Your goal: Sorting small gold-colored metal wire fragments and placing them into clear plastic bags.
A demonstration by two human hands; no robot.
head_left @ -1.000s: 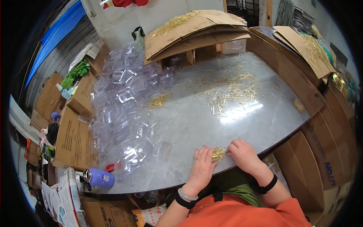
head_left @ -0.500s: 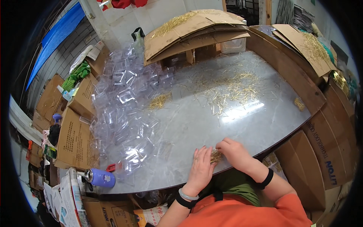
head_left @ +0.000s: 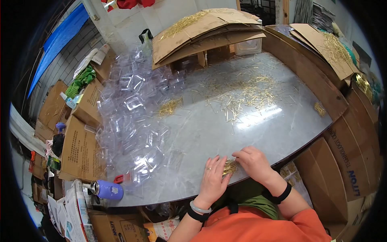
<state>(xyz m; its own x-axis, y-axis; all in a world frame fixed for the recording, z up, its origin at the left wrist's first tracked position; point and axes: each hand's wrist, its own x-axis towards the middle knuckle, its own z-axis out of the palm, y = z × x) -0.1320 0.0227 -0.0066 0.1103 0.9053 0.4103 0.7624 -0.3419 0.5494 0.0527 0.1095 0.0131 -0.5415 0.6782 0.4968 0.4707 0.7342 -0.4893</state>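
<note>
At the table's near edge, a small heap of thin gold metal pins (head_left: 230, 166) sits between my two hands. My left hand (head_left: 214, 177) lies along its left side, with the fingers and thumb partly around it. Just right of the heap, my right hand (head_left: 254, 163) is closed with bent fingers, its fingertips at the heap's upper side. Whatever is in those fingertips is too small to make out. Loose gold pins (head_left: 254, 94) are scattered farther back on the grey table (head_left: 193, 137), and a smaller pile (head_left: 169, 107) is to the left.
Many clear plastic boxes (head_left: 135, 103) crowd the table's left side. A purple bottle (head_left: 109, 190) stands at the near left corner, with a red object (head_left: 118, 178) beside it. Layered cardboard (head_left: 209, 32) forms a cover at the back. Cardboard walls (head_left: 310, 74) line the right edge.
My right hand has shifted slightly right and its fingers have moved, so more of the gold heap shows. My left hand stays nearly in place.
</note>
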